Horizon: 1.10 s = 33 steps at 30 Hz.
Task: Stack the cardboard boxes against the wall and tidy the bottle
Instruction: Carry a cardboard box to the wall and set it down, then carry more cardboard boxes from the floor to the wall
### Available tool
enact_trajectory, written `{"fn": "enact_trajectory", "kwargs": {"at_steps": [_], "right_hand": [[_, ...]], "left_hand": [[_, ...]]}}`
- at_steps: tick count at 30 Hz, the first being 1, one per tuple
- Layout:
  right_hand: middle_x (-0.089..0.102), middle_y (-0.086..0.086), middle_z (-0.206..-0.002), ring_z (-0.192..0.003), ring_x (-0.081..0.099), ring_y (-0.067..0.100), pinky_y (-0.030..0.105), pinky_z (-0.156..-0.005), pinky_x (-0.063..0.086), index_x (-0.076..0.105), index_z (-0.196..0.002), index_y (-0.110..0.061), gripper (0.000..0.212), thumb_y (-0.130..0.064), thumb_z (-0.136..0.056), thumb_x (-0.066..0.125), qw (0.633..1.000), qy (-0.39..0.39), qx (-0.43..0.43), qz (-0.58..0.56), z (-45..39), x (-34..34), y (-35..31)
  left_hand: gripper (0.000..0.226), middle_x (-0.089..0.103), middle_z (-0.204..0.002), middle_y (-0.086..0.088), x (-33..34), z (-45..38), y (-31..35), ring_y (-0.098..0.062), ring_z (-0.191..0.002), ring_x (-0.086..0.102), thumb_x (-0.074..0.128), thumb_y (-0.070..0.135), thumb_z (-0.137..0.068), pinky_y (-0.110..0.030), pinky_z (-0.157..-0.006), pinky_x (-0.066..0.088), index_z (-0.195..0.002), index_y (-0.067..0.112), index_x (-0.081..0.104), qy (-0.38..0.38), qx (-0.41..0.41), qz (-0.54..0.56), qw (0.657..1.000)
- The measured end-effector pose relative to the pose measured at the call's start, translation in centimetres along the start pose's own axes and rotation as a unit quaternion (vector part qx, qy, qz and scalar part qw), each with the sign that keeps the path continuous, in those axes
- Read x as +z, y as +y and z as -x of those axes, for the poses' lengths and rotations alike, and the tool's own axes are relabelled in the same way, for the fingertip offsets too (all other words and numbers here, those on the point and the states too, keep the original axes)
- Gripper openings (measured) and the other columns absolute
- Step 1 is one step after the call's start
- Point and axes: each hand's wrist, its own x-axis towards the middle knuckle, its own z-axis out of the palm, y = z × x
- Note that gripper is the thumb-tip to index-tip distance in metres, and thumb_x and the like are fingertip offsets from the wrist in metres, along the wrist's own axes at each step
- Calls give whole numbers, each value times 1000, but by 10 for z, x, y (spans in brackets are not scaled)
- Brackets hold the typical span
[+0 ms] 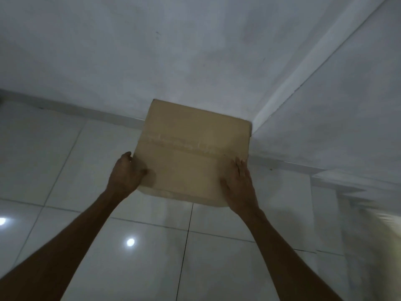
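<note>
A: Why is the cardboard box (191, 153) gripped from both flanks?

B: It looks too wide for one palm, so the left hand (127, 172) clamps its left edge, thumb lying on the taped top, while the right hand (238, 183) presses flat, fingers together, on the right edge

A: And where is it?

B: Ahead of both hands, far edge at the white wall (195, 51), tucked into the corner above the tiled floor (65, 170); whether it rests on anything is hidden. No bottle visible
</note>
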Motion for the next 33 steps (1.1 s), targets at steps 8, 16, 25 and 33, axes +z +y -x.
{"fn": "enact_trajectory", "kwargs": {"at_steps": [8,16,25,33], "right_hand": [[10,11,-163,-150,6,24,34,-121,8,13,-154,-7,66,-41,-102,35,996,-68,-48,11,26,-16,-48],[21,13,-160,-149,14,26,35,-120,11,23,-151,-6,61,-37,-101,37,977,-140,-162,-8,60,-6,-105],[24,10,-159,-148,17,23,34,-119,17,26,-151,-8,57,-33,-102,42,935,-218,-279,-8,151,48,-196],[20,0,-161,-150,9,13,27,-116,13,21,-153,-15,58,-38,-103,37,875,-311,-370,14,284,128,-262]], "left_hand": [[78,46,-147,-15,-27,73,-26,-32,-132,47,72,29,-87,-46,-109,39,-149,6,31,22,-55,56,997],[70,48,-145,-13,-47,170,-83,-30,-131,47,69,27,-89,-45,-109,39,-147,7,36,96,-113,109,983],[65,51,-143,-10,-78,306,-194,-28,-129,49,69,25,-89,-41,-107,40,-145,8,39,182,-218,164,945],[57,51,-142,-13,-90,454,-314,-28,-122,54,65,25,-92,-36,-101,41,-139,1,45,263,-296,201,896]]}}
